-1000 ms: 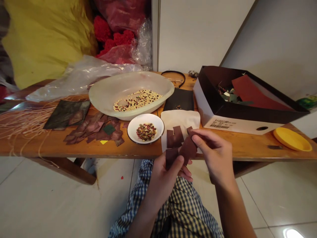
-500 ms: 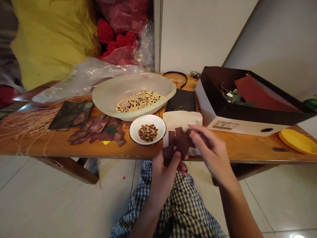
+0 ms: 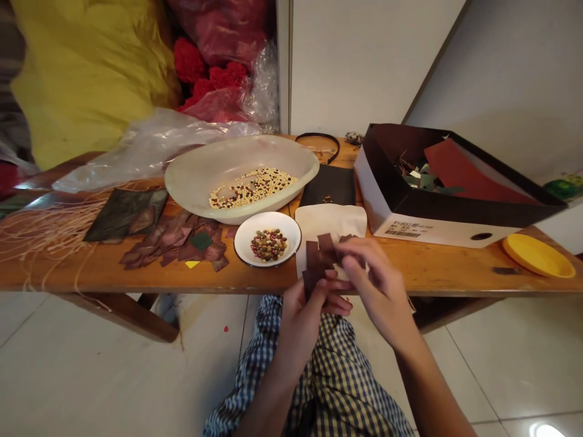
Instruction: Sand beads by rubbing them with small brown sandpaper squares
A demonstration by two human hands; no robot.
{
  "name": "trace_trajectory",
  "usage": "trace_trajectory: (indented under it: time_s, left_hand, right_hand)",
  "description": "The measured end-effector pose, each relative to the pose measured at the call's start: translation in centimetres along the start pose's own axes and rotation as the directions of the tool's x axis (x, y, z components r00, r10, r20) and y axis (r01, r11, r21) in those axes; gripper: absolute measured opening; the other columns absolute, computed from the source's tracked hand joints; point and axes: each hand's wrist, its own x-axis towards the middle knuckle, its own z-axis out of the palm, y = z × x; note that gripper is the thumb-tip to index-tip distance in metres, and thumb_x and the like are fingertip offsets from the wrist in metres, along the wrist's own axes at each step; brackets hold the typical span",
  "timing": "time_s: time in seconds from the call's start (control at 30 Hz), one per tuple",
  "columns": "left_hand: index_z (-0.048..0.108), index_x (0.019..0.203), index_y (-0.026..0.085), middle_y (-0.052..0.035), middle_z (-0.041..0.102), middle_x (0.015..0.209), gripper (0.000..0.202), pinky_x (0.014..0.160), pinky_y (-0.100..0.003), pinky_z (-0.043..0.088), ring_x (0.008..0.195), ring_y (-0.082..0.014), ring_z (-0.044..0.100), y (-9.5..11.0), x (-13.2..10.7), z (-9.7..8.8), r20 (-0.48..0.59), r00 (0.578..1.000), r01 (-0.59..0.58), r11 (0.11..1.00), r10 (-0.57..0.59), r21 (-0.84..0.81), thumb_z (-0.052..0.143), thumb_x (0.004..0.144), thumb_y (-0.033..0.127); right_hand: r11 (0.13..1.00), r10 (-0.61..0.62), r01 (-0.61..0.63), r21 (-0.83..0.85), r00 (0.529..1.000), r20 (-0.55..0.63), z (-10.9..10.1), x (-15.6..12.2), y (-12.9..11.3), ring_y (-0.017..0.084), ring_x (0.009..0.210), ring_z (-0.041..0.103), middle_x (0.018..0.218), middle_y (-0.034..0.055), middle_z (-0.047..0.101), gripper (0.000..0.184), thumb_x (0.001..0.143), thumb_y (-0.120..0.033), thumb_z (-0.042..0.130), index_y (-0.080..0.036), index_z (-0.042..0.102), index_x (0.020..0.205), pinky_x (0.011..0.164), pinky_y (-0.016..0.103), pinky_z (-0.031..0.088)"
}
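Overall, the counter and its big objects have stayed as they were during the last second. The box stands on the right side, the basin is left of the middle, and the pile of brown scraps lies before the basin, so one can say that the change is only at the hands. Between box and basin, at the front edge, the cloth is spread, and the bowl sits just beside it.

The left hand is near this edge, with its thumb pressing one brown piece against the fingers. The right hand is higher, over the cloth; its fingertips are bent close to a dark corner, but blur hides whether they grip it.

One second ago, a wider piece was stretched between both hands, and it covered the left fingers. Now these fingers are seen bare, and the hands are near each other without a visible common piece. Probably this means that the wider piece has been let go or moved behind the right fingers; one cannot tell which. Smaller pieces lie on the cloth, partly overlapping.
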Motion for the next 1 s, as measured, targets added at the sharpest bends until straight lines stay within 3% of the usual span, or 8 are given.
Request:
trace_trajectory:
  time_s: [0.07,0.2,0.37,0.5,0.73,0.83,0.9,1.0]
  left_hand:
    - [0.065,0.092,0.013,-0.0058,0.072,0.076,0.025,0.055,-0.026,0.052,0.059,-0.0157,0.065,0.1,-0.3,0.1,-0.005,1.0,-0.021,0.996,0.022,0.084,0.06,0.081,0.035]
    - [0.066,0.092,0.015,-0.0049,0.072,0.081,0.027,0.059,-0.025,0.052,0.068,-0.0168,0.067,0.6,-0.7,0.3,-0.02,0.996,-0.078,0.973,0.084,0.215,0.057,0.084,0.039]
    - [0.062,0.083,0.016,-0.0012,0.069,0.074,0.019,0.059,-0.023,0.051,0.067,-0.0153,0.066,0.7,-0.9,0.6,-0.064,0.984,-0.137,0.939,0.165,0.317,0.06,0.082,0.035]
    - [0.051,0.079,0.018,0.004,0.064,0.067,0.015,0.058,-0.019,0.049,0.062,-0.011,0.064,0.7,-1.0,0.7,-0.112,0.982,-0.12,0.96,0.152,0.255,0.062,0.081,0.028]
    - [0.042,0.082,0.02,0.0001,0.07,0.074,0.012,0.056,-0.022,0.051,0.055,-0.0105,0.065,0.6,-1.0,0.4,0.004,0.998,-0.063,0.996,0.063,0.069,0.05,0.089,0.026]
    - [0.041,0.08,0.02,0.0,0.07,0.069,0.015,0.053,-0.023,0.05,0.053,-0.0119,0.064,0.7,-1.0,0.3,-0.01,0.996,-0.083,0.996,0.084,0.036,0.05,0.089,0.028]
    - [0.041,0.079,0.02,0.001,0.069,0.063,0.015,0.051,-0.023,0.048,0.049,-0.0121,0.062,0.8,-0.9,0.3,-0.004,0.996,-0.089,0.996,0.089,0.001,0.048,0.09,0.028]
    - [0.042,0.08,0.02,0.0024,0.066,0.057,0.015,0.048,-0.022,0.045,0.045,-0.0117,0.059,0.9,-0.8,0.2,0.02,0.996,-0.082,0.996,0.083,-0.024,0.047,0.09,0.03]
  right_hand:
    - [0.994,0.033,-0.046,0.103,0.992,0.126,0.1,-0.7,-1.1,0.016,0.089,0.058,0.096,0.0038,0.058,0.014,0.087,-0.025,0.054,-0.023,0.064,0.096,0.077,0.031,0.048]
    - [0.989,0.105,-0.114,0.092,0.99,0.097,0.2,-1.0,-2.0,0.015,0.077,0.057,0.083,0.0017,0.06,0.003,0.081,-0.022,0.061,-0.021,0.062,0.084,0.069,0.029,0.047]
    - [0.979,0.157,-0.169,0.115,0.981,0.112,0.4,-1.1,-2.2,0.015,0.075,0.058,0.083,0.0021,0.06,0.001,0.079,-0.02,0.062,-0.02,0.062,0.079,0.067,0.03,0.048]
    - [0.964,0.212,-0.224,0.146,0.973,0.089,0.3,-1.0,-1.8,0.015,0.071,0.057,0.079,0.0015,0.061,0.007,0.079,-0.023,0.062,-0.02,0.062,0.073,0.065,0.029,0.046]
    - [0.909,0.333,-0.332,0.252,0.942,0.038,-0.4,-0.6,-1.0,0.013,0.062,0.058,0.067,-0.0009,0.06,0.013,0.082,-0.032,0.059,-0.019,0.057,0.077,0.058,0.026,0.047]
    - [0.943,0.284,-0.24,0.231,0.942,-0.178,-0.8,0.0,-0.6,0.012,0.058,0.057,0.063,-0.0018,0.059,0.012,0.082,-0.03,0.059,-0.02,0.056,0.077,0.057,0.025,0.046]
    - [0.971,0.23,-0.187,0.149,0.904,-0.362,-1.0,0.7,0.3,0.013,0.059,0.057,0.065,-0.0011,0.06,0.012,0.083,-0.03,0.059,-0.019,0.057,0.08,0.058,0.026,0.046]
    - [0.983,0.112,-0.16,-0.093,0.913,-0.392,-1.0,1.6,1.9,0.018,0.071,0.06,0.081,0.0049,0.062,0.015,0.085,-0.031,0.054,-0.018,0.061,0.089,0.067,0.033,0.048]
